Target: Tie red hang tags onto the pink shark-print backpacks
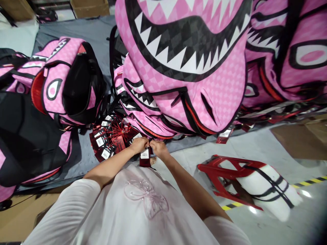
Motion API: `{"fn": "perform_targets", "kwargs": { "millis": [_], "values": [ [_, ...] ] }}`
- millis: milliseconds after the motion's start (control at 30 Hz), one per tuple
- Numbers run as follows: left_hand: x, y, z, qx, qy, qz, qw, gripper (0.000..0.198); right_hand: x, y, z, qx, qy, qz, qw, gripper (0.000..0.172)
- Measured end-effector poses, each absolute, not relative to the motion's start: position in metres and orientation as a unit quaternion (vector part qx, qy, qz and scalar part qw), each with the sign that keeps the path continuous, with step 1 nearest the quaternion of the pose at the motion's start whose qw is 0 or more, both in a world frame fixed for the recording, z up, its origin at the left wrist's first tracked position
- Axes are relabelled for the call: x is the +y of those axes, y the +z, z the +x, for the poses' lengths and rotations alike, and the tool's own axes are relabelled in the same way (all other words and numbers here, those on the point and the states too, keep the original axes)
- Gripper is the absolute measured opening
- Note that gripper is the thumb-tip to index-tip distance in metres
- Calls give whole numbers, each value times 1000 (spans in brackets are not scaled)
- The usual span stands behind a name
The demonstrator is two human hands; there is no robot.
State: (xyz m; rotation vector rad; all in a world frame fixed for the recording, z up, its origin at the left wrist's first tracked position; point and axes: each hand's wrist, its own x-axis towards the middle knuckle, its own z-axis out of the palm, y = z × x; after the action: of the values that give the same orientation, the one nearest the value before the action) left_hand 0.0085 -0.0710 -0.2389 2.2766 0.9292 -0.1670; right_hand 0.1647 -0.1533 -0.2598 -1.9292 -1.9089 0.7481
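Observation:
My left hand (139, 145) and my right hand (158, 148) meet at the lower edge of a pink backpack (222, 92) printed with a shark mouth. Both are closed, fingers pinched near the top of a dark hang tag (144, 157) with a white barcode label, which dangles between them. The tag's cord is too small to make out, and the fingertips partly cover the spot where it meets the bag. Just left of my left hand lies a fanned bunch of red and black hang tags (120, 143) with red strings.
Other pink and black backpacks (74, 78) lie on the grey cloth-covered table (102, 30) to the left and right. On the floor at right stands a red stool (217, 166) with a white padded piece strapped on. Cardboard boxes (89, 8) sit at the back.

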Motion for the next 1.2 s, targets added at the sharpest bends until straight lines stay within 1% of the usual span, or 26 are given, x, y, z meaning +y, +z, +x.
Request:
{"fn": "perform_targets", "kwargs": {
  "millis": [200,333,433,500,633,700,767,867,933,1100,1200],
  "values": [
    [-65,-237,13,362,-107,871,314,15,-146,-253,161,-674,270,-676,123,24],
    [-68,-224,17,341,-124,884,294,19,-146,-237,155,-660,264,-697,98,23],
    [-74,-220,21,331,-125,898,263,22,-148,-224,152,-648,251,-715,77,14],
    [-72,-229,24,359,-114,890,255,20,-145,-222,155,-639,239,-728,71,9],
    [-66,-253,28,350,-91,855,372,15,-141,-228,165,-629,239,-735,82,12],
    [-68,-256,26,348,-82,847,393,16,-142,-232,166,-627,257,-730,90,12],
    [-71,-253,24,363,-76,850,374,14,-144,-236,165,-626,270,-725,99,11],
    [-76,-242,25,388,-71,867,305,6,-146,-241,165,-618,278,-726,116,9],
    [-77,-237,25,397,-74,871,279,7,-146,-242,166,-609,281,-730,129,11],
    [-78,-233,23,364,-84,869,323,10,-148,-244,165,-592,288,-736,156,13],
    [-77,-233,24,376,-87,870,308,9,-150,-244,163,-582,291,-739,171,12]
  ]
}}
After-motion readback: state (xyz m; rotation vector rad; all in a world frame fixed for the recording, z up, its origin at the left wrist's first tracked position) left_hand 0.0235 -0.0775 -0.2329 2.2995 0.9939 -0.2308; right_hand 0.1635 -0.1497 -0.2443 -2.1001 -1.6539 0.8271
